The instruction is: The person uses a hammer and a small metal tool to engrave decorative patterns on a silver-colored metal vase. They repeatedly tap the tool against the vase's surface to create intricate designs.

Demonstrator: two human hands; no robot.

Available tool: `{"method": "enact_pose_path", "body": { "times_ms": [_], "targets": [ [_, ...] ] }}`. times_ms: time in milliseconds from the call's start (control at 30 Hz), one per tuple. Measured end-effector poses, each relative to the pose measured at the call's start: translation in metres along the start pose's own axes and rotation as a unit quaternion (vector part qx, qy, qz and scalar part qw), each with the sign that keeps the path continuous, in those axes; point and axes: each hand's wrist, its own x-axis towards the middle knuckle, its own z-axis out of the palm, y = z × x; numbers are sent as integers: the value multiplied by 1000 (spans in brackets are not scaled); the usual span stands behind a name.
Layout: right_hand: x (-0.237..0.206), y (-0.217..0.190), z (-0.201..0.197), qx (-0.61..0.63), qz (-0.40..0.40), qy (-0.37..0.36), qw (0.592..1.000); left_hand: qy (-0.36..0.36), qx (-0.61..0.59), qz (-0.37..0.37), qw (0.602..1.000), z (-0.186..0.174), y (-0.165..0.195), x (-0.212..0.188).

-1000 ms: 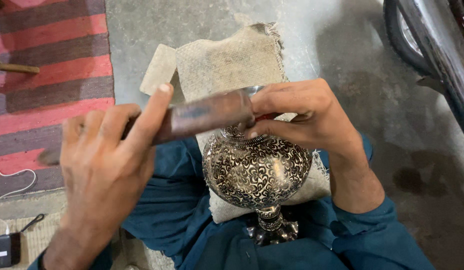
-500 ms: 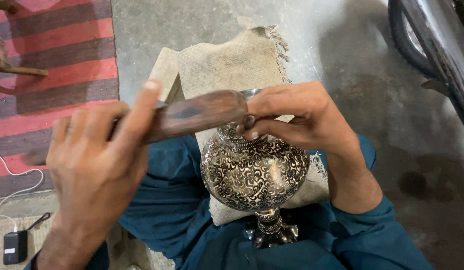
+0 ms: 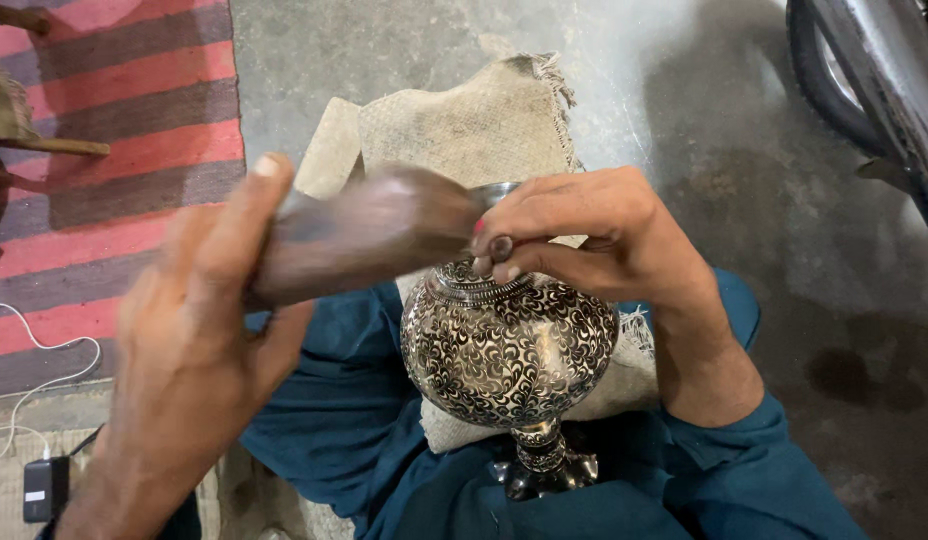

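Observation:
A round metal vase (image 3: 509, 350) with fine engraved scrollwork rests across my lap, its foot toward me. My left hand (image 3: 199, 340) grips a dark wooden mallet (image 3: 369, 235), blurred with motion, whose head is beside the vase's neck. My right hand (image 3: 594, 235) is closed over the neck and pinches a small chisel (image 3: 501, 247) against the rim. A beige woven cloth (image 3: 474, 125) lies under the vase.
A red and grey striped rug (image 3: 104, 130) covers the floor at left. A white cable (image 3: 34, 380) and a small dark charger (image 3: 44, 488) lie at lower left. A dark tyre (image 3: 834, 70) stands at upper right on grey concrete (image 3: 744, 160).
The mallet has swung toward the chisel at the vase's neck and is now blurred. My right hand stays on the neck. The view has shifted slightly.

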Motion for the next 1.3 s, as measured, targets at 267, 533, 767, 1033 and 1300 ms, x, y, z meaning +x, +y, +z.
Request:
{"method": "enact_pose_path", "body": {
  "times_ms": [267,533,767,1033,1300],
  "targets": [
    [1,2,-4,-31,-42,7,999,22,-40,34,998,-3,7,6],
    [-4,7,-9,13,-31,0,999,-48,180,59,981,-1,11,14],
    [-6,19,-12,8,-55,-14,998,-44,113,31,992,-1,11,16],
    [-12,26,-14,16,-71,0,997,-24,175,91,980,-8,20,26],
    [-11,26,-15,40,-53,-7,998,-13,65,33,997,-5,23,29]
  ]
}}
